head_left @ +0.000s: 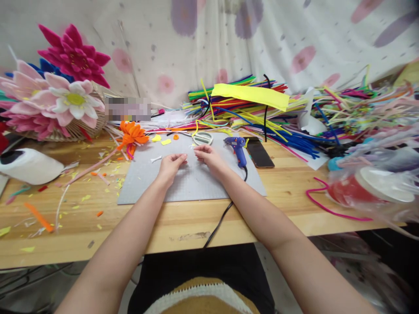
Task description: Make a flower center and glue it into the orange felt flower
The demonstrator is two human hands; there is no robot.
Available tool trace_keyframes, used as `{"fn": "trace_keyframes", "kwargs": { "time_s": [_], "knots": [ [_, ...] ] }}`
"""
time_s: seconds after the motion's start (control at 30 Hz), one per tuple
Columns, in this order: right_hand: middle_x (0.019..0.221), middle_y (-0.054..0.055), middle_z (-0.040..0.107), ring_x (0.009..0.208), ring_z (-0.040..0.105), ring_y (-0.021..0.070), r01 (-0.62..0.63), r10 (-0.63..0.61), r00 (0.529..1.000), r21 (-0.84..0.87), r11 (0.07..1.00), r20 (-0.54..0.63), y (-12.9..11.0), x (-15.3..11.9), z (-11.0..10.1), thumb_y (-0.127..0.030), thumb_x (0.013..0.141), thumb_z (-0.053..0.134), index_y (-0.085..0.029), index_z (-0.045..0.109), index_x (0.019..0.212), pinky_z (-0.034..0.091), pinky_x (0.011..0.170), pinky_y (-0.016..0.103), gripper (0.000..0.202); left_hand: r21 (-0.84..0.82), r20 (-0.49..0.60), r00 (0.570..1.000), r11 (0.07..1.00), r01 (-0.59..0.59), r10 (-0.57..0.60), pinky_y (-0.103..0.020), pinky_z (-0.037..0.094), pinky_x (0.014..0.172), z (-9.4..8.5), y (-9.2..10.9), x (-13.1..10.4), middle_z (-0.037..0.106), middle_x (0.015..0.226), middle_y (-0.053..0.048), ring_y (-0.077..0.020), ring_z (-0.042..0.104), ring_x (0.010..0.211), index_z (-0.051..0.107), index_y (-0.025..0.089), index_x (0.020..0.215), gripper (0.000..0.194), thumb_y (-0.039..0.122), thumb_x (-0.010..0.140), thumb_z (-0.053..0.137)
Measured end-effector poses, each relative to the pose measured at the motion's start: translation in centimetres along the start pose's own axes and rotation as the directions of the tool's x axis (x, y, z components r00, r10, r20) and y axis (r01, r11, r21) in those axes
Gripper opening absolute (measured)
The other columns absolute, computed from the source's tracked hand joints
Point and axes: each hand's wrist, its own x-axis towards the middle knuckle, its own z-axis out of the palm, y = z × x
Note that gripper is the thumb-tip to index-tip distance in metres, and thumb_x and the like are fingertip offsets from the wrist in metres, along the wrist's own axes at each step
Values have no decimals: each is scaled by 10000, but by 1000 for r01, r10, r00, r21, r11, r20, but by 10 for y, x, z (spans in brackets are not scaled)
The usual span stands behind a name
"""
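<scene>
Both hands are raised over the grey mat (193,187) on the wooden table. My left hand (172,167) is closed in a pinch, thumb against fingers; what lies between the fingertips is too small to name. My right hand (208,157) is also closed, its fingertips pointing left, a small pale bit near them that I cannot make out. A gap separates the two hands. Just left of my left hand lies a small white piece (156,159). Scissors with pale handles (202,138) rest behind my right hand, and a blue glue gun (238,150) is to its right.
An orange flower (132,136) and yellow scraps (166,141) lie at the mat's back left. A phone (260,153) is right of the mat, with pipe cleaners (242,104) piled behind. Felt flowers (75,99) and a white spool (31,166) stand left. A black cord (218,224) crosses the front edge.
</scene>
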Motion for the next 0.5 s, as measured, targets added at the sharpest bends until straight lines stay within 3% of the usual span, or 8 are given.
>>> {"fn": "trace_keyframes", "kwargs": {
  "time_s": [0.1, 0.23, 0.33, 0.5],
  "knots": [
    [618, -38, 555, 556, 502, 68, -32, 29, 995, -24, 999, -100, 2, 4, -7, -327, 640, 670, -189, 547, 715, 413, 553, 204, 200, -10, 8, 1000, 1000, 11, -11, -279, 476, 711, -1, 1, 0, 604, 582, 2, -99, 562, 584, 640, 137, 615, 360, 391, 436, 823],
    [621, -28, 581, 537, 481, 63, -43, 47, 997, -72, 996, 55, 2, -2, -2, -365, 661, 648, -182, 600, 742, 401, 541, 201, 206, 18, 44, 999, 1000, 10, -11, -263, 462, 689, -3, -1, 0, 636, 616, -15, -104, 566, 600, 675, 141, 670, 352, 382, 455, 816],
    [630, -30, 584, 551, 474, 65, 15, 13, 986, -162, 987, 168, 1, -8, 7, -345, 655, 652, -172, 618, 718, 389, 536, 200, 188, 3, 54, 998, 1000, -15, 15, -246, 443, 677, -4, -3, 0, 657, 642, -27, -101, 569, 611, 686, 141, 683, 331, 365, 473, 808],
    [619, -38, 574, 579, 481, 75, 113, -73, 987, -298, 948, 142, 2, -11, 14, -270, 632, 673, -167, 614, 661, 393, 589, 219, 122, 45, 77, 996, 997, -59, 55, -255, 444, 679, -4, -3, -2, 661, 643, -25, -112, 570, 612, 682, 144, 641, 293, 357, 480, 803]
  ]
}}
